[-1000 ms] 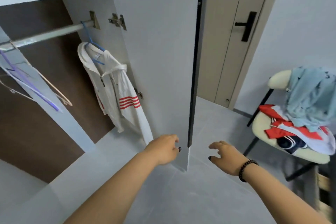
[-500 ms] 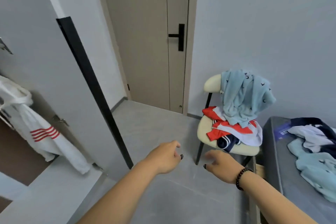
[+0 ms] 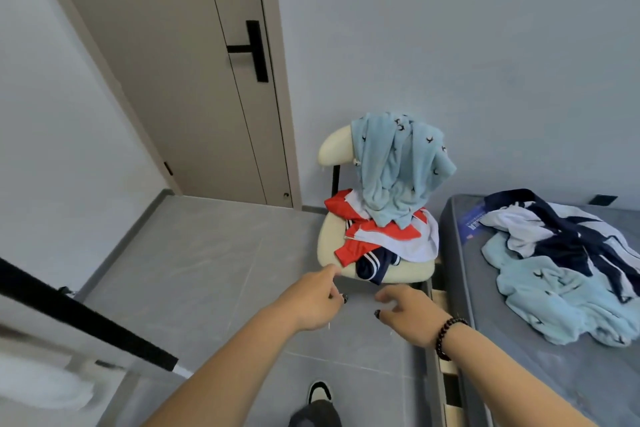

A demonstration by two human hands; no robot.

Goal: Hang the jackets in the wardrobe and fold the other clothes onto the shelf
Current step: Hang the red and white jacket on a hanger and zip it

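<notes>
- Right now both hands are reaching toward the cream chair [image 3: 332,246]; the left hand [image 3: 313,302] and right hand [image 3: 407,314] are hanging loosely curled, gripping nothing, short of the seat edge.
- Clothes are waiting in two places: a light blue patterned garment [image 3: 398,163] is draping over the chair back, with a red and white jacket [image 3: 374,236] and a navy striped piece [image 3: 375,265] heaped on the seat below; more garments [image 3: 561,263] are lying tangled on the grey bed [image 3: 519,385] at the right.
- Likely risk: the heap is layered, so pulling one piece is apt to drag the others off the seat onto the tiled floor [image 3: 207,253].
- Another risk: the navy piece is overhanging the seat front and looks ready to slide.
- Textures: the blue fabric is looking soft and fleecy, falling in deep folds; the jacket is looking smooth and slippery; the chair's cushions are looking rounded and padded on a thin black frame.
</notes>
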